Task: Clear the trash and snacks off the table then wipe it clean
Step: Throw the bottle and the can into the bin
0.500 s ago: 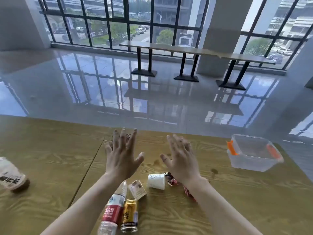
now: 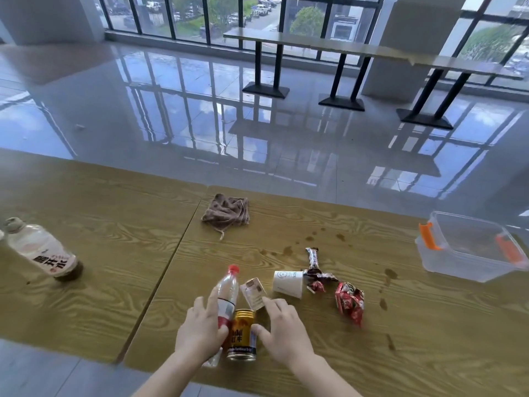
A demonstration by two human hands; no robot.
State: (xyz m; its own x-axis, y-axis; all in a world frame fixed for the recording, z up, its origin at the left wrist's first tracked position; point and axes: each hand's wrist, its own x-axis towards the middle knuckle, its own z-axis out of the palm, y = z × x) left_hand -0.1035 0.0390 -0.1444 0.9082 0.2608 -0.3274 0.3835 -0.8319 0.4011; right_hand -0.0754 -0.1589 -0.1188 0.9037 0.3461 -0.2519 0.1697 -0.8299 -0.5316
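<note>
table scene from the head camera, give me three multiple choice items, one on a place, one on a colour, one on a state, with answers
1. Where is the crumpled brown cloth?
A. inside the clear plastic tub
B. on the wooden table's far edge, beyond the trash
C. under the left hand

2. What colour is the cap of the clear plastic water bottle?
A. red
B. blue
C. white

3. How does the white paper cup lie?
A. upright
B. tipped on its side
C. crushed flat

Answers: 1 B, it lies alone near the far edge of the wooden table. 2 A, the cap is red. 3 B, its side rests on the wood.
</note>
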